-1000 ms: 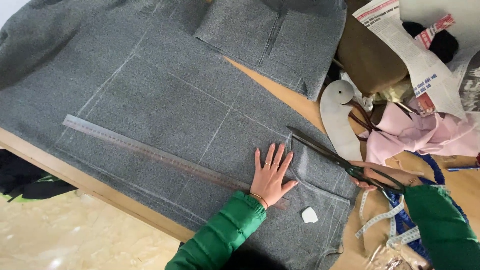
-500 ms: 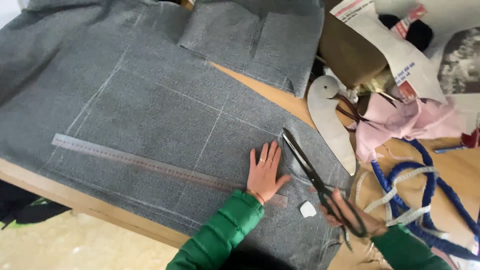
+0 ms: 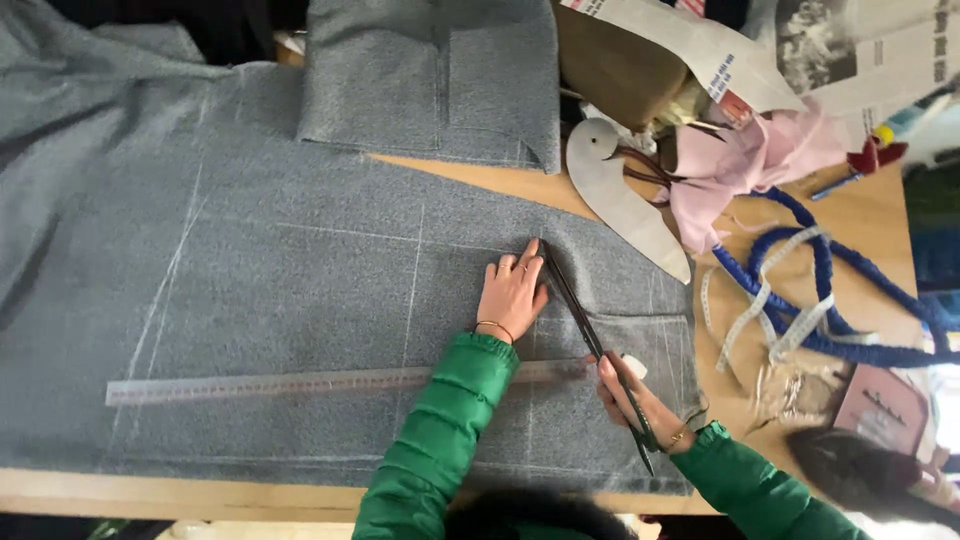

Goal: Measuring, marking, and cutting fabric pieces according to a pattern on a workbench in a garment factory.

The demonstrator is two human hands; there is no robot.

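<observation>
Since a moment ago your right hand [image 3: 640,405] has brought the scissors [image 3: 590,345] round from the cluttered side, so the blades now lie on the grey cloth [image 3: 300,290], tips just beside your left index fingertip. Your left hand [image 3: 512,292] has stayed flat on the cloth, fingers close together and pressing it down, thumb tucked under the palm side.

Your right fingers are curled through the scissor handles, gripping them; the blades look nearly closed.

You seem to be at the cutting step, working along the chalk lines [image 3: 415,285]. The next move calls for opening the blades, keeping them on the line, and holding your left fingertips out of their path.

The cloth is a thick, felt-like grey wool, spread flat over the wooden table [image 3: 850,215], marked with a white chalk grid. A long clear ruler [image 3: 300,383] lies across it, passing under your left forearm.
</observation>
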